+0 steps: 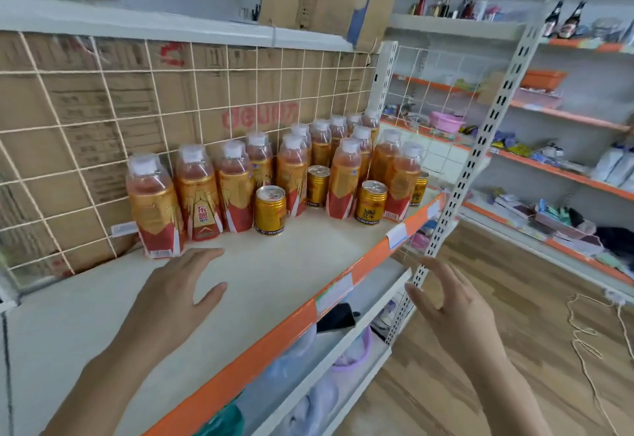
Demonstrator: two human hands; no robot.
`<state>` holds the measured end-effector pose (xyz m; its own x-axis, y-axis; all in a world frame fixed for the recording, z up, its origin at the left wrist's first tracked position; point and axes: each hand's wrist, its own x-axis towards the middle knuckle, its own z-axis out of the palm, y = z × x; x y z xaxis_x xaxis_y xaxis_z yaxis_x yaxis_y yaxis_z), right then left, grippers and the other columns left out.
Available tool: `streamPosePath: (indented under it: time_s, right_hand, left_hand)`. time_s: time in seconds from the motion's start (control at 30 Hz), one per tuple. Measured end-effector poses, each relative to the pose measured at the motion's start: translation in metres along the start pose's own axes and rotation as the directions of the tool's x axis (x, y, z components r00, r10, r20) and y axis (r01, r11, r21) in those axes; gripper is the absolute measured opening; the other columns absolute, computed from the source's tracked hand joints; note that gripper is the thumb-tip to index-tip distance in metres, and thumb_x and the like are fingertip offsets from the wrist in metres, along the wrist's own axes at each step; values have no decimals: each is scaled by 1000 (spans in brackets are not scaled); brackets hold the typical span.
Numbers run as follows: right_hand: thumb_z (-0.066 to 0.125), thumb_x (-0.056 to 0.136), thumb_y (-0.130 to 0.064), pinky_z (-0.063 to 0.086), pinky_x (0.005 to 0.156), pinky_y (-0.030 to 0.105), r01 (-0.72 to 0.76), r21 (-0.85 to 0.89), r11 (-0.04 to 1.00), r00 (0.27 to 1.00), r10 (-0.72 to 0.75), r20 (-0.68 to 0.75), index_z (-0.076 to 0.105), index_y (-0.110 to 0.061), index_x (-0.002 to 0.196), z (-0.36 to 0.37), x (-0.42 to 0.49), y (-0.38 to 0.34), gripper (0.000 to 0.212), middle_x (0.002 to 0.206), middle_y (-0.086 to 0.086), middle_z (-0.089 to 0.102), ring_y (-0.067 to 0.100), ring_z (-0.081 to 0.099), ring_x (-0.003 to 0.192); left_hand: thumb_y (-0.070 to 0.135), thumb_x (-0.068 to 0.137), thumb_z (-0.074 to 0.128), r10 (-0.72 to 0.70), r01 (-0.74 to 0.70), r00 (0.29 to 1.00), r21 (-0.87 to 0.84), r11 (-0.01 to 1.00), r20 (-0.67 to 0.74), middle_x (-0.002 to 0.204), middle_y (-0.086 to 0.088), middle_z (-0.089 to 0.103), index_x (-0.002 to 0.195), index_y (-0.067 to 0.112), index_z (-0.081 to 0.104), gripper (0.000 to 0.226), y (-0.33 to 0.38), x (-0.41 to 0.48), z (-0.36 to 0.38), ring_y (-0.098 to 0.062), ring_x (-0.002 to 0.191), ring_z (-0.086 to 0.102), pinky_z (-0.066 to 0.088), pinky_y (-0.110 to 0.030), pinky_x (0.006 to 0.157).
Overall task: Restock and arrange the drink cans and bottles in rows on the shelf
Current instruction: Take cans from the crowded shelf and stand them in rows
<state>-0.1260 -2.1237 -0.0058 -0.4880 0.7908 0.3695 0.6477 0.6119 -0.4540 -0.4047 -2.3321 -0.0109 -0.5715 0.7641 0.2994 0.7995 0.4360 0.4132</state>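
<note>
Several orange-and-red drink bottles [156, 207] with white caps stand in a row along the wire-mesh back of the white shelf [274, 264], with more bottles [344, 180] in a second row to the right. Gold cans [270, 210] stand in front of them, another can [370, 202] further right. My left hand [175, 298] hovers flat over the shelf just below the leftmost bottle, fingers straight, holding nothing. My right hand [453, 308] is out past the shelf's orange front edge, fingers spread, empty.
A slotted white upright [480, 147] stands at the shelf's right corner, close to my right hand. Cardboard [171, 92] backs the mesh. Lower shelves [343, 339] hold cloth and plastic goods. Another shelving unit [549, 161] lines the right wall over a wooden floor [514, 332].
</note>
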Motion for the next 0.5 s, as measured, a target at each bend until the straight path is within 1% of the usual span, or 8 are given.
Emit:
streamPosePath:
  time_s: [0.07, 0.13, 0.2, 0.23, 0.3, 0.37, 0.43, 0.5]
  right_hand:
    - [60, 87, -38, 38, 64, 28, 30, 8, 1000, 999, -31, 33, 49, -29, 128, 9, 40, 15, 43, 125, -9, 56, 13, 55, 76]
    - [60, 87, -38, 42, 67, 29, 43, 40, 998, 997, -45, 55, 48, -27, 128, 20, 78, 28, 44, 124, -8, 55, 16, 60, 81]
    - [60, 88, -36, 42, 68, 29, 69, 66, 995, 994, -74, 80, 46, -25, 129, 34, 116, 37, 45, 122, -4, 55, 18, 60, 87]
    - [60, 88, -35, 41, 70, 28, 98, 66, 993, 990, -104, 100, 45, -24, 130, 42, 135, 40, 46, 123, -3, 54, 19, 59, 94]
    - [60, 89, -31, 44, 74, 27, 166, 48, 985, 976, -171, 137, 41, -19, 134, 59, 170, 44, 50, 130, -1, 48, 18, 55, 107]
    - [60, 89, -28, 49, 81, 31, 232, -5, 973, 964, -230, 136, 39, -16, 136, 76, 198, 46, 53, 140, 2, 40, 20, 51, 115]
    - [59, 89, -27, 43, 95, 35, 278, -54, 959, 957, -271, 99, 38, -16, 139, 91, 221, 47, 56, 146, 5, 35, 25, 41, 128]
    - [57, 90, -28, 34, 106, 36, 315, -99, 944, 946, -305, 108, 31, -17, 144, 104, 240, 47, 60, 150, 9, 31, 26, 28, 137]
  left_hand:
    - [30, 85, 63, -24, 24, 1000, -18, 1000, -19, 133, 2, 53, 130, 22, 51, 47, 10, 28, 16, -20, 120, 50, 40, -37, 94]
    - [31, 87, 61, -54, 54, 998, -31, 998, -18, 135, 3, 51, 132, 22, 49, 47, 19, 55, 32, -19, 124, 46, 39, -38, 97]
    - [29, 88, 61, -81, 79, 996, -36, 996, -38, 136, 1, 49, 132, 20, 48, 47, 29, 84, 47, -20, 124, 45, 38, -36, 97]
    - [27, 87, 62, -84, 82, 995, -34, 996, -53, 135, 0, 49, 132, 18, 49, 47, 35, 98, 54, -21, 123, 47, 39, -37, 96]
    - [26, 86, 63, -63, 63, 995, -1, 998, -77, 135, 0, 49, 131, 18, 49, 48, 46, 126, 68, -22, 121, 47, 40, -38, 95]
    - [27, 86, 62, -44, 49, 995, 50, 998, -92, 140, 1, 44, 134, 20, 47, 50, 54, 151, 82, -22, 126, 42, 37, -37, 98]
    - [29, 88, 59, -65, 75, 993, 108, 991, -94, 149, 1, 33, 139, 20, 41, 55, 58, 173, 95, -21, 133, 34, 32, -35, 104]
    - [36, 91, 54, -109, 121, 991, 186, 975, -77, 154, -1, 22, 145, 19, 29, 62, 55, 191, 106, -18, 139, 24, 26, -33, 109]
